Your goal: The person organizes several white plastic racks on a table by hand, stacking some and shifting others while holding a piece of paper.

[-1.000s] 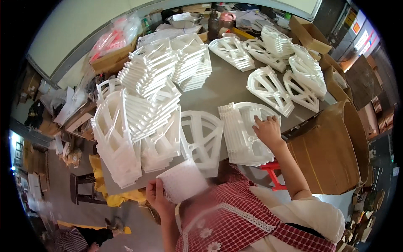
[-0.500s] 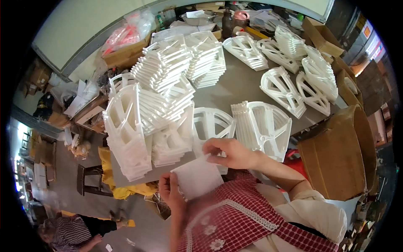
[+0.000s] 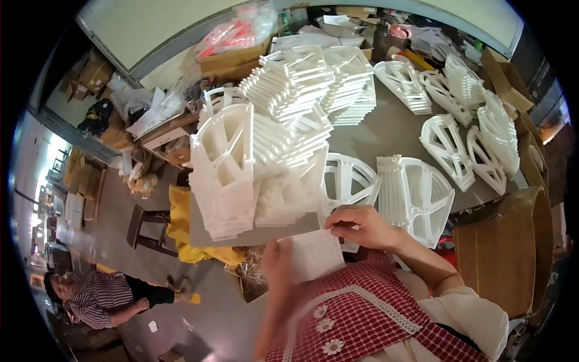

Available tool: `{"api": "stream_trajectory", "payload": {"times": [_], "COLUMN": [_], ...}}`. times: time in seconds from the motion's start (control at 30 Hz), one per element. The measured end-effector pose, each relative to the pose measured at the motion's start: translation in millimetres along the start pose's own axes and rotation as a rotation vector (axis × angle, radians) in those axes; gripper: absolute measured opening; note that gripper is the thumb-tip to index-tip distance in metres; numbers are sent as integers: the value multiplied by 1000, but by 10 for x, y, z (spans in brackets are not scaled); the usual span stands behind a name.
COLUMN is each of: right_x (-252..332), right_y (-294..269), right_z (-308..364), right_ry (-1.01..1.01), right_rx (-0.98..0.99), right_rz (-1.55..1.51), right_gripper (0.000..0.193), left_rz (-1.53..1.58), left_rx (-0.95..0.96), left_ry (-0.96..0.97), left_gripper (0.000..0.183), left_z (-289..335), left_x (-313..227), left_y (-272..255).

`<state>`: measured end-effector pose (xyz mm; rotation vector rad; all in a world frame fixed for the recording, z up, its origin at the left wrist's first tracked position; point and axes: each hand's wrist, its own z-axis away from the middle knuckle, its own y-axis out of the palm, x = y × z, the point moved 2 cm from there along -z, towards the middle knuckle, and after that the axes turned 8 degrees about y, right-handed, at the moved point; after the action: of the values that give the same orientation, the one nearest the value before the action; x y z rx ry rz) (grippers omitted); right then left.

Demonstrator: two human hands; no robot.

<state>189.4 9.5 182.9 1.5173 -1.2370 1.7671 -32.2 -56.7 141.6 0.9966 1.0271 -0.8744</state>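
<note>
A small white sheet (image 3: 316,255) with a faint grid of marks is held in front of my apron, just off the near edge of the table. My left hand (image 3: 278,263), blurred by motion, grips its left edge. At the sheet's upper right corner, the thumb and fingers of my right hand (image 3: 360,227) are pinched together. Just beyond that hand stands a white fan-shaped plastic frame (image 3: 350,181). A row of similar nested frames (image 3: 416,199) stands to its right, and tall stacks of frames (image 3: 223,169) fill the table's left side.
More white frames (image 3: 446,151) lie on the grey table (image 3: 362,139) at the right. A large cardboard box (image 3: 500,247) stands beside it. Yellow cloth (image 3: 184,229) hangs near a dark stool (image 3: 145,229) at the left. Another person (image 3: 102,295) in a striped shirt is farther left.
My view has swung left, so the table appears farther right. The sheet is tilted differently, and my left hand has blurred along its edge. Both hands stay at the sheet.
</note>
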Motion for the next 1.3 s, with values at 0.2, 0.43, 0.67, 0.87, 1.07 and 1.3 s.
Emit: {"api": "stream_trajectory", "payload": {"times": [0.2, 0.43, 0.67, 0.87, 1.07, 1.3], "right_x": [113, 242, 262, 137, -893, -1638], "right_y": [54, 345, 454, 479, -435, -500], "right_z": [-93, -233, -185, -251, -458, -695], "right_ry": [-261, -447, -588, -491, -189, 36], "right_rx": [-240, -269, -251, -189, -390, -306], "right_rz": [481, 559, 740, 488, 693, 904], "right_gripper": [26, 22, 30, 25, 18, 15], "left_rz": [-526, -710, -296, -256, -206, -154], "left_rx": [39, 94, 43, 27, -147, -197], "left_ry": [231, 343, 198, 190, 199, 173], "left_gripper": [18, 18, 27, 25, 24, 28], "left_z": [-163, -84, -33, -28, -96, -83], "left_x": [226, -103, -76, -54, 333, 151], "left_y": [-59, 178, 161, 57, -654, -622]}}
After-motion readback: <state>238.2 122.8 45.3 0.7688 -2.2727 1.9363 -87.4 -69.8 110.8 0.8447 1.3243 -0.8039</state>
